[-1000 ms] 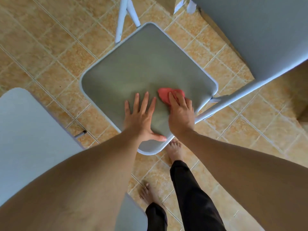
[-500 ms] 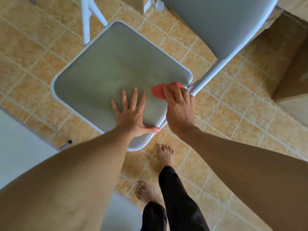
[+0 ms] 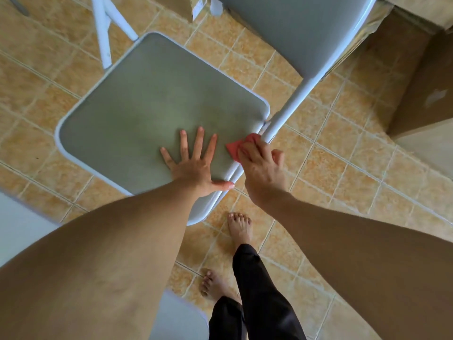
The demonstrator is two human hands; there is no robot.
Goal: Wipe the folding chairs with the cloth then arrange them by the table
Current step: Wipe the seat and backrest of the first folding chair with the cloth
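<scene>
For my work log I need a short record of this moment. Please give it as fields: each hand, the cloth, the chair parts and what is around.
left hand: flat on the seat, fingers spread
right hand: holds the cloth against the tube
cloth: red, bunched, at the seat edge where the tube meets it
seat: grey, folded down, pale rim
backrest: grey, at upper right
floor: tan tiles
box: brown cardboard, at right
</scene>
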